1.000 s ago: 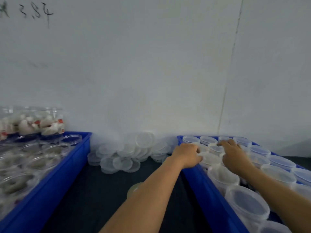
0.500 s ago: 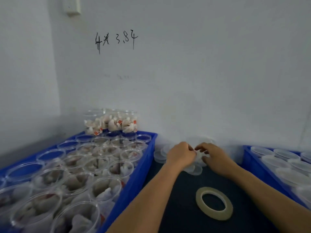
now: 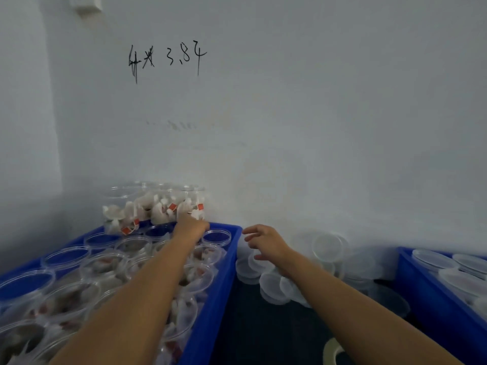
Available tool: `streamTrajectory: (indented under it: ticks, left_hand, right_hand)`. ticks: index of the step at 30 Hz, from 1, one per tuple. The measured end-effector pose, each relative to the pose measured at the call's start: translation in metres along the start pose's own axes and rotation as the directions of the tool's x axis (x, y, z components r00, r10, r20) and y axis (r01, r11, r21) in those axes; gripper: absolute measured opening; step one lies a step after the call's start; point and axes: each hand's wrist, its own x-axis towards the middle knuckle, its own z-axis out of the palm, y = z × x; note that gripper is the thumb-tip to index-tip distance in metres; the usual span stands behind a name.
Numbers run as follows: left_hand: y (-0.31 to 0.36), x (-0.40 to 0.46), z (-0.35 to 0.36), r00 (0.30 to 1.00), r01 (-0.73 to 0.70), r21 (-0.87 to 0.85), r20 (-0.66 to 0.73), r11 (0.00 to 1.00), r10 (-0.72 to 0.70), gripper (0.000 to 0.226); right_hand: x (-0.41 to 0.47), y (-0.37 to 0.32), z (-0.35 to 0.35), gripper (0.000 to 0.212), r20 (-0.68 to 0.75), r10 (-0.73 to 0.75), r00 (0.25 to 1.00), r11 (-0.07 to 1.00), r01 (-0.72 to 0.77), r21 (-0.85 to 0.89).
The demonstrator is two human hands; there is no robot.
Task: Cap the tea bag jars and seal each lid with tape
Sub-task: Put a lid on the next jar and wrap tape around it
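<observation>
Reaching over the blue crate (image 3: 224,280) of open tea bag jars (image 3: 195,279), the left hand (image 3: 191,227) is extended toward the stacked jars (image 3: 158,206) at the wall; whether its fingers are closed cannot be told. The right hand (image 3: 264,242) is held with fingers spread and empty above the loose lids (image 3: 274,285), probably readied to take one.

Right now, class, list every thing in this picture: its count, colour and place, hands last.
left crate: one, blue, left, full of jars
open tea bag jars: many, clear, inside left crate
stacked jars: several, clear, back of left crate by wall
loose lids: pile, translucent, dark table between crates
right crate: one, blue, right, holding capped containers
tape roll: one, yellowish, bottom edge, partly cut off
wall writing: black, upper wall
left hand: reaching stacked jars
right hand: open, above lids
</observation>
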Motion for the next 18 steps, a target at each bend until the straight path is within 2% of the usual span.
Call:
streamTrajectory:
  ticks: [4,5,6,8,9,14,18]
  left_hand:
    - [-0.007,0.041,0.008,0.996,0.041,-0.078,-0.081,0.996,-0.047,0.020]
    - [-0.009,0.048,0.010,0.992,0.068,-0.111,-0.095,0.992,-0.078,0.030]
    - [-0.012,0.057,0.012,0.989,0.085,-0.145,-0.108,0.986,-0.101,0.051]
    - [-0.020,0.071,0.017,0.981,0.074,-0.137,-0.168,0.988,-0.097,0.086]
    - [-0.024,0.077,0.019,0.975,0.054,-0.118,-0.210,0.992,-0.078,0.095]
    - [-0.034,0.107,0.029,0.959,-0.018,-0.014,-0.283,1.000,0.013,0.103]
    - [-0.032,0.117,0.035,0.947,0.069,0.054,-0.318,0.996,-0.048,0.120]
  right_hand:
    - [0.042,0.008,0.016,0.037,0.008,0.026,1.000,0.990,-0.027,0.136]
    - [0.052,0.011,0.020,0.037,0.017,0.027,0.999,0.988,-0.030,0.150]
    - [0.062,0.012,0.024,0.037,0.026,0.024,0.999,0.987,-0.028,0.156]
    - [0.083,0.014,0.033,0.037,0.034,0.004,0.999,0.987,-0.009,0.158]
    - [0.093,0.014,0.038,0.038,0.039,-0.004,0.999,0.988,-0.002,0.157]
    - [0.124,0.009,0.067,0.042,0.114,-0.027,0.993,0.990,0.010,0.144]
    - [0.134,0.006,0.079,0.045,0.165,-0.027,0.986,0.990,0.003,0.142]
